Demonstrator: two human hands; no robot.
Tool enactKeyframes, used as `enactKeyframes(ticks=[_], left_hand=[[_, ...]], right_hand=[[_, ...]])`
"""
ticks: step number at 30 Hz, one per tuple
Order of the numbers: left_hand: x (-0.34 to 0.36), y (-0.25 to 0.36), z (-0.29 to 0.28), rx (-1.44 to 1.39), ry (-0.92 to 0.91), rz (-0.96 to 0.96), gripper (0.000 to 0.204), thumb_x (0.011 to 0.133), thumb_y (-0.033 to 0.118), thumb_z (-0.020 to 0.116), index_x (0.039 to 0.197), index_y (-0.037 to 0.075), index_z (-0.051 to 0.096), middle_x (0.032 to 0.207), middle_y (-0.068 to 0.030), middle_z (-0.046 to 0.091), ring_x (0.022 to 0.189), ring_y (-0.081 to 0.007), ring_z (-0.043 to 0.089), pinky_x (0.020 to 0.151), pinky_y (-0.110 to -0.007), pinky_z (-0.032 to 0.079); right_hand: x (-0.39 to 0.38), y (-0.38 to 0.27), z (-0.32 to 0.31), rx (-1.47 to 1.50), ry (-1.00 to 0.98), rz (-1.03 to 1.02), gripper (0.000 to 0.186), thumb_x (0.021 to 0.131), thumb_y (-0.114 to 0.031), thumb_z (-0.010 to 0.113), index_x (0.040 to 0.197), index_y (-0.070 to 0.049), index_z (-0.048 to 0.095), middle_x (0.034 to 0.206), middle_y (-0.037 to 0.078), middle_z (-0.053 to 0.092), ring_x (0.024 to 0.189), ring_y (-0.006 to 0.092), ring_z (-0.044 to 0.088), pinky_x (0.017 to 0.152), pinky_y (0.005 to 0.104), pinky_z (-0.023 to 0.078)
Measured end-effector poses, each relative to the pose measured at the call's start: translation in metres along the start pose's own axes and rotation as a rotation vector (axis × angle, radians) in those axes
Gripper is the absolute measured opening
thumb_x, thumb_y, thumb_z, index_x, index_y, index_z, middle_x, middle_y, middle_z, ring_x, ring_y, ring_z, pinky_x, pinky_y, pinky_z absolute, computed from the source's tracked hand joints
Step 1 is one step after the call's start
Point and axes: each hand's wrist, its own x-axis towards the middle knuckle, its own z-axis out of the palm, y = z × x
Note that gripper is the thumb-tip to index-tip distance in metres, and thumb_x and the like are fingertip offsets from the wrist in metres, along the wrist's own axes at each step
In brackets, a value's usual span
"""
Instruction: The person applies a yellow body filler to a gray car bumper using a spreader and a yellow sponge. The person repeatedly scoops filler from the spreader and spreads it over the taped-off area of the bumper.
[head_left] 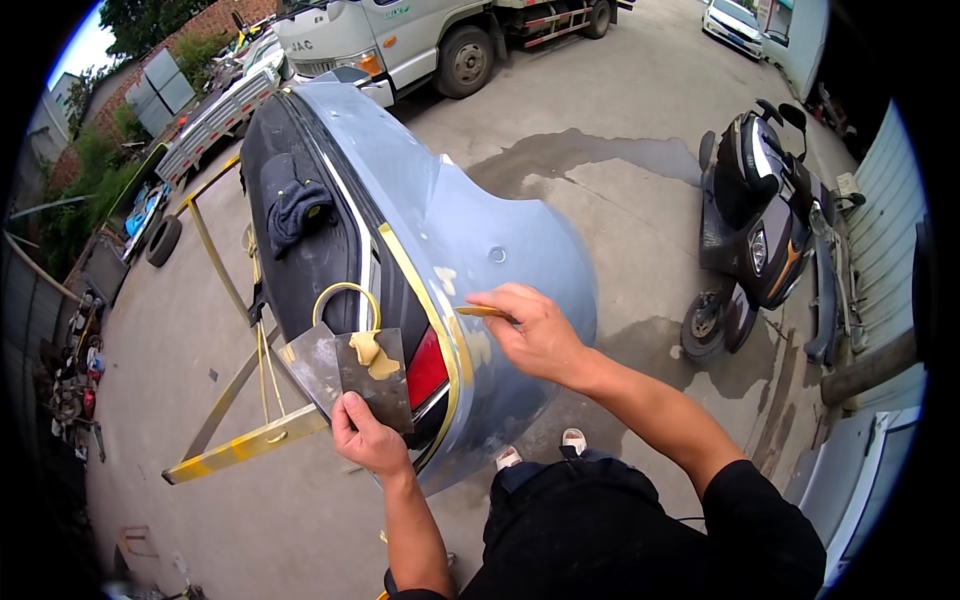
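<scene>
A light blue car bumper lies on a yellow metal stand in front of me. My left hand grips two flat metal scrapers smeared with yellowish body filler, held against the bumper's near end beside a red reflector. My right hand holds a small filler-coated spreader pressed flat on the bumper's surface, next to pale filler patches. A roll of yellow masking tape and a dark cloth rest on the bumper's black inner side.
A dark scooter is parked to the right on wet concrete. A white truck and a white car stand at the back. Loose body panels lean at the right, clutter and a tyre at the left.
</scene>
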Motion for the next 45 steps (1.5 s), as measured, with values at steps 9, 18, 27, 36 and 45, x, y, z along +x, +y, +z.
enactKeyframes(ticks=[9, 18, 27, 36, 45], left_hand=[[-0.002, -0.001, -0.001, 0.04, -0.023, 0.033, 0.025, 0.094, 0.018, 0.054, 0.09, -0.006, 0.062, 0.078, -0.0025, 0.06, 0.071, -0.0095, 0.048, 0.065, -0.024, 0.041], [0.0, -0.006, 0.0, 0.019, -0.052, 0.041, 0.024, 0.094, 0.016, 0.053, 0.093, -0.006, 0.062, 0.08, -0.0039, 0.061, 0.073, -0.0098, 0.05, 0.067, -0.024, 0.042], [-0.002, -0.005, 0.001, -0.028, -0.04, 0.005, 0.023, 0.094, 0.015, 0.053, 0.093, -0.006, 0.062, 0.081, -0.0039, 0.061, 0.075, -0.0098, 0.05, 0.068, -0.024, 0.042], [0.0, -0.007, -0.003, -0.015, -0.059, 0.011, 0.023, 0.094, 0.015, 0.052, 0.092, -0.006, 0.061, 0.083, -0.0041, 0.061, 0.074, -0.01, 0.05, 0.068, -0.024, 0.042], [-0.001, -0.007, -0.005, 0.006, -0.069, 0.001, 0.023, 0.094, 0.015, 0.051, 0.093, -0.006, 0.062, 0.082, -0.0038, 0.061, 0.075, -0.0097, 0.05, 0.068, -0.024, 0.042]], right_hand=[[0.01, 0.023, 0.035, -0.175, 0.085, -0.18, 0.028, 0.077, 0.001, 0.056, 0.101, -0.009, 0.066, 0.09, 0.007, 0.062, 0.086, 0.0275, 0.056, 0.078, 0.0365, 0.044], [0.018, 0.015, 0.015, -0.363, 0.027, -0.246, 0.033, 0.072, 0.003, 0.056, 0.102, -0.01, 0.064, 0.094, 0.005, 0.059, 0.088, 0.0246, 0.055, 0.076, 0.035, 0.042], [-0.006, 0.002, 0.024, -0.451, -0.048, -0.268, 0.033, 0.069, 0.003, 0.057, 0.099, -0.009, 0.061, 0.092, 0.005, 0.057, 0.087, 0.0236, 0.054, 0.071, 0.0344, 0.04], [-0.029, -0.007, 0.015, -0.388, -0.159, -0.269, 0.036, 0.069, 0.003, 0.057, 0.102, -0.01, 0.062, 0.094, 0.005, 0.059, 0.086, 0.0239, 0.054, 0.074, 0.0351, 0.042], [0.066, 0.012, 0.022, -0.385, -0.066, -0.242, 0.029, 0.075, 0.002, 0.056, 0.099, -0.01, 0.067, 0.091, 0.007, 0.062, 0.086, 0.0261, 0.056, 0.08, 0.037, 0.044]])
